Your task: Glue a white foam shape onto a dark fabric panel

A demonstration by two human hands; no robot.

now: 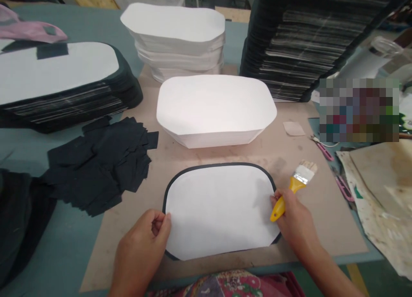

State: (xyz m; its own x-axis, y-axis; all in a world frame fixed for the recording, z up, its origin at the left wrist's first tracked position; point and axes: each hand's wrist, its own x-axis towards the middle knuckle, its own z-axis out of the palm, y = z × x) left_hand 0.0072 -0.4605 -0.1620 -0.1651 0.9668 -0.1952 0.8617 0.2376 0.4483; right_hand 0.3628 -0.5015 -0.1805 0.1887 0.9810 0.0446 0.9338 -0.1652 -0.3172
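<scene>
1. The white sheet (220, 209) is being pressed onto a black panel (167, 189) at six o'clock on the brown board (322, 202), by the left hand (141, 250), its grip pinching the sheet's edge.
2. A yellow brush (294, 187) is being gripped in the right hand (294, 222); its bristles could be smearing the sheet.
3. The sheet could be slipping askew, since the black margin is already being covered at five o'clock.
4. Open board is lying at three o'clock; black scraps (103, 164) are crowding at nine.

One camera sits on my head — looking forward and down, close over my left hand (141, 245) and right hand (294, 219).
</scene>
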